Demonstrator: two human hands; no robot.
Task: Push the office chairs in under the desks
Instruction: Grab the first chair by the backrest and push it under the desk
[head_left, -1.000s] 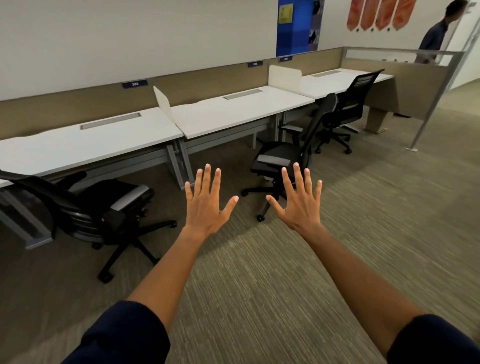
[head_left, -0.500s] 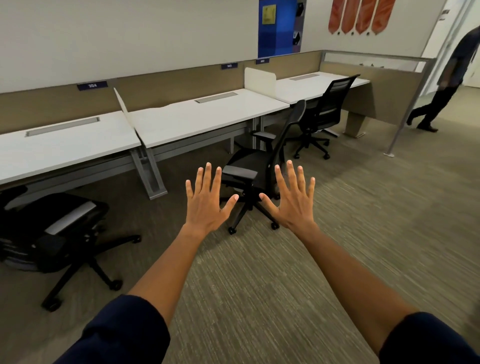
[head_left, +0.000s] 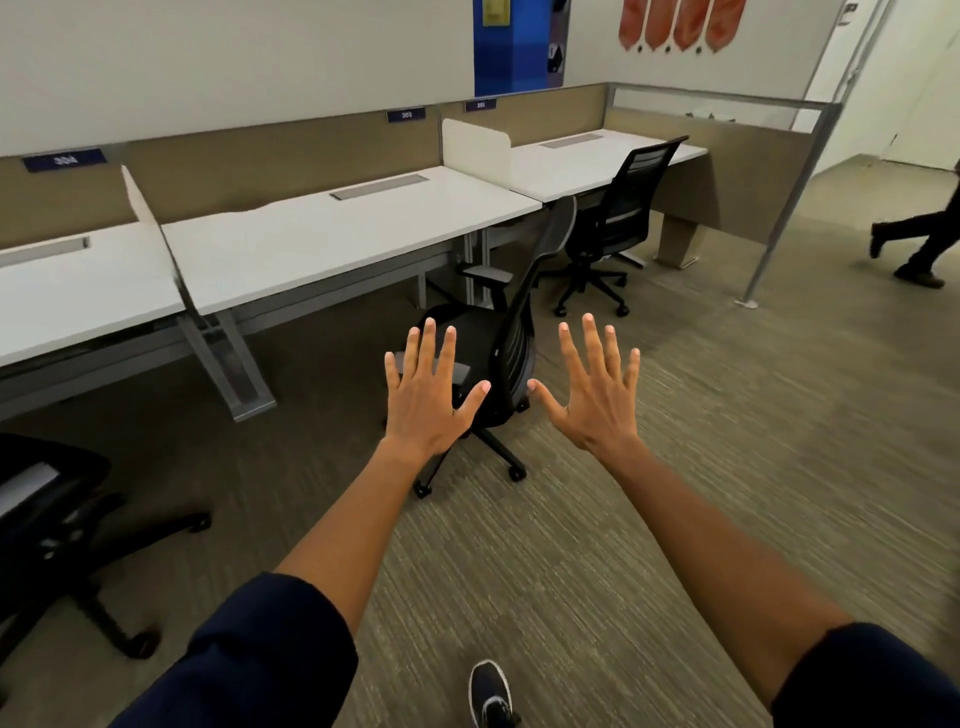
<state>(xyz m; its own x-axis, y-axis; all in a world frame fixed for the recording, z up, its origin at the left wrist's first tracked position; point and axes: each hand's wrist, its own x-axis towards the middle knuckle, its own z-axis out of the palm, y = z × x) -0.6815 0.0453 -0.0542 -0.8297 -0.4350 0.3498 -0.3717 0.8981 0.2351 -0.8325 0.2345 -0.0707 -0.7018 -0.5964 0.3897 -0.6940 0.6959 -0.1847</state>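
A black office chair stands out on the carpet in front of the middle white desk, turned sideways with its back to the right. My left hand and my right hand are raised with fingers spread, short of the chair and holding nothing. A second black chair sits partly under the right desk. A third black chair stands out from the left desk at the left edge.
Beige partition panels run behind the desks. A metal-framed screen with a post closes the row on the right. Another person's legs are at the far right. My shoe shows at the bottom, on carpet.
My view has moved closer and turned right, so the middle chair now sits behind my hands. The left chair has slid toward the frame's edge. The other person has walked right.
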